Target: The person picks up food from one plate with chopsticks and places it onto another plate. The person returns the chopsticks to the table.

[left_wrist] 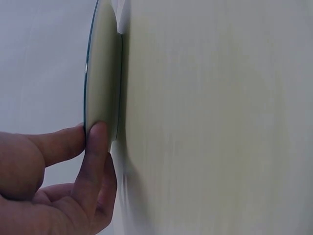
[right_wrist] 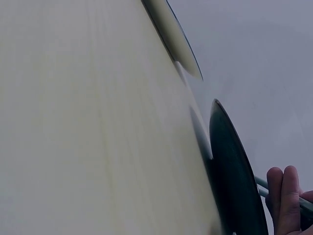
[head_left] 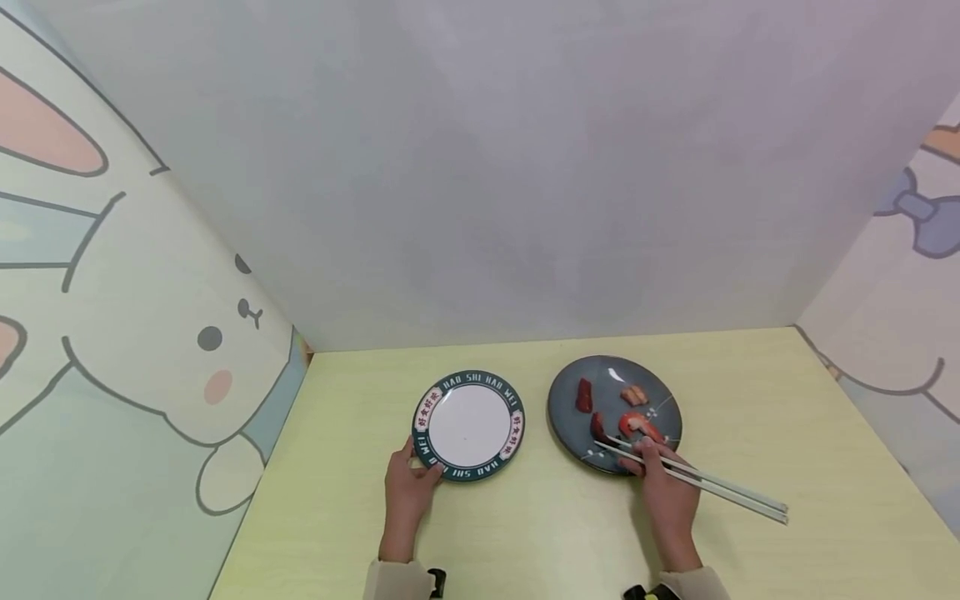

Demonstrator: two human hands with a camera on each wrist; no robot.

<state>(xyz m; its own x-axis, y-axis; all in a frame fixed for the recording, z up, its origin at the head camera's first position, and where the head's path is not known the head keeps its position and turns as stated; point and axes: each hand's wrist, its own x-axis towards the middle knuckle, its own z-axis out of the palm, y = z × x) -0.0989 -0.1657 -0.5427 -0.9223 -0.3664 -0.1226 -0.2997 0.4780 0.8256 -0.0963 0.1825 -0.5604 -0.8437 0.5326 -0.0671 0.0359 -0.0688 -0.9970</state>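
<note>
A white plate with a dark green lettered rim rests on the table, gripped at its near left edge by my left hand. The left wrist view shows my thumb at the rim and a finger against the pale underside. My right hand holds a pair of pale chopsticks over a dark grey-blue plate. Their tips are at a dark red food piece. Also on this plate are another dark red piece, a small orange-pink piece and a red-and-white shrimp.
The pale yellow wooden table ends at a plain grey-white back wall. Side panels with cartoon drawings, including a rabbit, stand at left and right. A strip of tabletop separates the two plates.
</note>
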